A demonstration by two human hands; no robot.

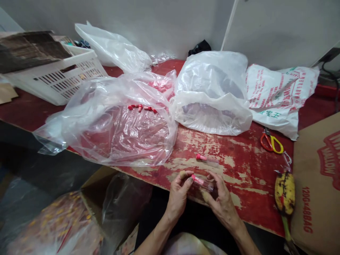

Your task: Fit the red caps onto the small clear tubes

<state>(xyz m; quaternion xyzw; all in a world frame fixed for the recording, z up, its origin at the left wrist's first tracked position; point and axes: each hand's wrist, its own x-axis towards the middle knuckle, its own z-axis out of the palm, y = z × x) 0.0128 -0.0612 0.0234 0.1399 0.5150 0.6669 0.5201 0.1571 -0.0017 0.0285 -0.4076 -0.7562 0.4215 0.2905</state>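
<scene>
Over the near edge of a worn red wooden surface (255, 187): I am holding a clear, slim tube with a pink-red cap (202, 182).
Left hand (178, 193): my fingers are clamping its capped end.
Right hand (220, 196): my fingers are curving around its clear end; whether they are gripping, I cannot tell.
Just beyond: a second pink-capped clear tube (206, 159) is lying flat.

This looks like a small packing workshop. You can see your red bench (204, 141) with its paint rubbed off, big plastic bags (124, 131), little red pieces (140, 107), scissors (271, 142), a white basket (66, 76) and a brown box (309, 166) printed "120G×48BAG".
</scene>
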